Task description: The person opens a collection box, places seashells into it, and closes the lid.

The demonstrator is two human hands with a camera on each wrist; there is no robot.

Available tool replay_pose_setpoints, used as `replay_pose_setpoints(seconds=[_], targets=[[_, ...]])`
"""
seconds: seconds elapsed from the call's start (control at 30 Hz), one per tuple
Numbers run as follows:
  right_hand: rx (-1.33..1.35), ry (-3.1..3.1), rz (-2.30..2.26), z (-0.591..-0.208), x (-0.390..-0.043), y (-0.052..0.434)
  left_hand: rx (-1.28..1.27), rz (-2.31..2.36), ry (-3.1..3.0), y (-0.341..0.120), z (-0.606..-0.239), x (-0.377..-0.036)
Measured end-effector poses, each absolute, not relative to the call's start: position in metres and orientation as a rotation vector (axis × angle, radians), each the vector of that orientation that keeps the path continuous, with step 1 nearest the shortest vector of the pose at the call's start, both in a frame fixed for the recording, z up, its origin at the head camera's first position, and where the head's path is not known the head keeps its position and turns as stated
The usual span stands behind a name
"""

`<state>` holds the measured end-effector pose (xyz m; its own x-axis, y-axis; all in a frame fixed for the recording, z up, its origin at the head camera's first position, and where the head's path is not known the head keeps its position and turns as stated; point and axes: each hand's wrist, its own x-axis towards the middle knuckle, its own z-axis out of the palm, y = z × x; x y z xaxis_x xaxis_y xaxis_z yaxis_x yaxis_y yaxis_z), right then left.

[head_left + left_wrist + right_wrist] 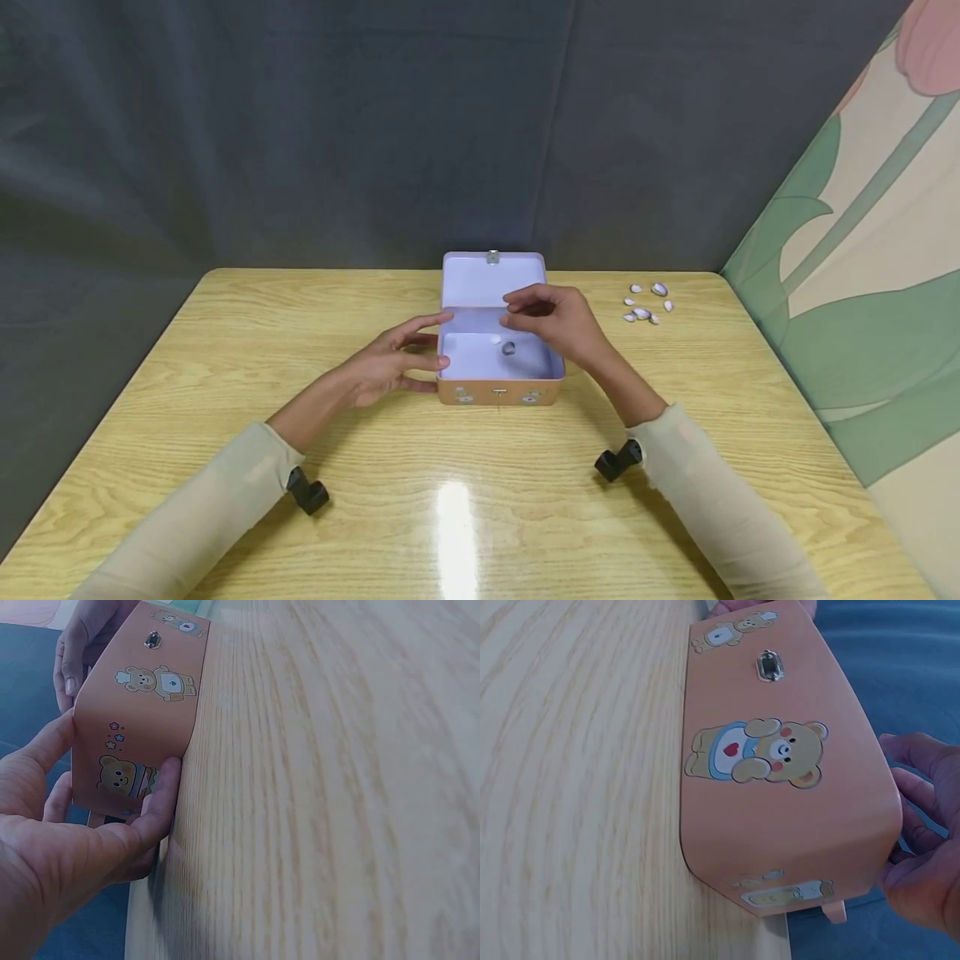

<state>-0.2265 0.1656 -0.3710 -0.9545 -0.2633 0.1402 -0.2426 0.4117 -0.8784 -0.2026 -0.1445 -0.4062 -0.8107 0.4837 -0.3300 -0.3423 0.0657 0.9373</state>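
Observation:
A hinged tin box (472, 392) stands with its lid (487, 279) raised, showing a pale lilac inside. Its orange-pink outside carries bear pictures, seen closely in the right wrist view. Inside lie a small white shell (496, 339) and a larger dark-edged shell (508, 348). My left hand (390, 362) rests on the box's left end, with fingers spread and their tips touching its rim and side. Over the right part of the box hovers my right hand (558, 321), thumb and forefinger apart; I see nothing between them.
Several small white and purplish shells (641, 313) lie on the wooden table (315, 292) at the back right. A dark curtain (375, 150) hangs behind it, and a flower-patterned cloth (862, 275) borders the right side.

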Motion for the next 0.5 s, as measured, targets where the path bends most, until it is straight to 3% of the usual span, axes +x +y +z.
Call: replay_pose_setpoints(seconds=[0.5], targets=[[-0.392,2.645,-1.677,-0.366,-0.222,0.202,0.187,1.81,1.742,-0.141,-0.402,-0.201]])
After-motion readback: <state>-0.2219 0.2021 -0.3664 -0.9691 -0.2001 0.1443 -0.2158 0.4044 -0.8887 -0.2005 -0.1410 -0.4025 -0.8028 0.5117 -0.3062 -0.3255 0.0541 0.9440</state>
